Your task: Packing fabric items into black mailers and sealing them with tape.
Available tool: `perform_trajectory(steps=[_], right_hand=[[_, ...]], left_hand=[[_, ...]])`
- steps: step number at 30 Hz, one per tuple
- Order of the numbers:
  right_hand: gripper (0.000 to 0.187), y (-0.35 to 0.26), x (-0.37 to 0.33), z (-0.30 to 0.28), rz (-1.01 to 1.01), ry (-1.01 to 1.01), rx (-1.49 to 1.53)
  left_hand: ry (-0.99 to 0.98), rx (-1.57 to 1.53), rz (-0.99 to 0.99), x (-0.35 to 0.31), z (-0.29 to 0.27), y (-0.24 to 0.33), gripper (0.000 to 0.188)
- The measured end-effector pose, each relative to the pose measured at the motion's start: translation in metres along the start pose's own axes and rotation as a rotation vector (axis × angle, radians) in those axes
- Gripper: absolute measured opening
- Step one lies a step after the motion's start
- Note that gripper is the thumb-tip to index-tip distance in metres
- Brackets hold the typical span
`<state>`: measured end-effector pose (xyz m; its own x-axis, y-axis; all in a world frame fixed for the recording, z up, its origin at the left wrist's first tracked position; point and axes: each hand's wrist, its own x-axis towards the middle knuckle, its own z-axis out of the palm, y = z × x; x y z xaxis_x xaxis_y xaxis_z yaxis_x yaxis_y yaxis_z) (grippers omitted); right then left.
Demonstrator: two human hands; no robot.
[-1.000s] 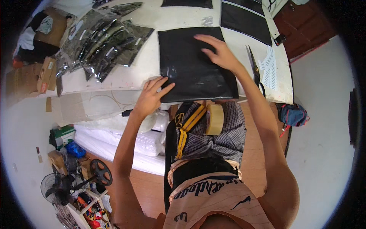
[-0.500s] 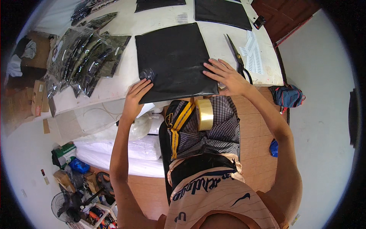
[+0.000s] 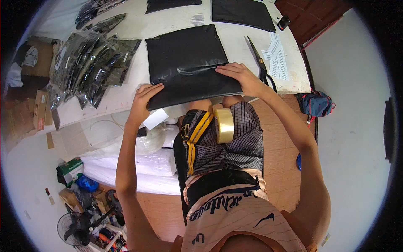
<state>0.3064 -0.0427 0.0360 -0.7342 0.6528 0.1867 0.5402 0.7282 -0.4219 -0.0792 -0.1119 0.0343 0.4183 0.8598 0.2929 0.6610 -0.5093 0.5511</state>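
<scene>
At the near edge of a white table point(image 3: 235, 38), we see a flat, glossy black package point(image 3: 184, 52) lying beneath a worker's two bare hands, a raised crease running across its lower half. Taking the package as the centre of our clock, the left hand point(image 3: 140, 101) is at 8 o'clock, its fingers close together and pressed over the near corner; we cannot tell whether the thumb pinches from below. The right hand point(image 3: 247, 80) is between 3 and 4 o'clock, fingers extended and held together, tips pressed down at the crease; its thumb is hidden, so here too we cannot tell of a pinch. Scissors point(image 3: 261, 62) lie at 3 o'clock, just beside crossed white printed strips point(image 3: 277, 63). Clear bags with dark contents point(image 3: 90, 63) overlap at 9 o'clock. We spot a second black package point(image 3: 173, 5) at 12 and a third black package point(image 3: 243, 14) between 1 and 2. At 5 o'clock a tape roll point(image 3: 225, 126) rests on the worker's checked shorts point(image 3: 245, 126); at 7, a white paper point(image 3: 155, 119) shows just beyond the left hand.
</scene>
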Motion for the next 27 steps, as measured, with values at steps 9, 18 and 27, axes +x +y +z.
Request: perform_trajectory(steps=[9,18,27], right_hand=[[0.066,0.016,-0.005,-0.003,-0.084,0.020,0.080],[0.034,-0.007,0.015,0.002,0.270,0.184,0.234],[0.010,0.000,0.024,0.019,0.345,0.205,0.210]], left_hand=[[-0.025,0.084,0.011,-0.005,0.000,-0.006,0.043],[0.013,-0.052,-0.119,0.003,-0.001,-0.007,0.031],[0.202,0.182,-0.283,0.024,0.030,0.007,0.015]])
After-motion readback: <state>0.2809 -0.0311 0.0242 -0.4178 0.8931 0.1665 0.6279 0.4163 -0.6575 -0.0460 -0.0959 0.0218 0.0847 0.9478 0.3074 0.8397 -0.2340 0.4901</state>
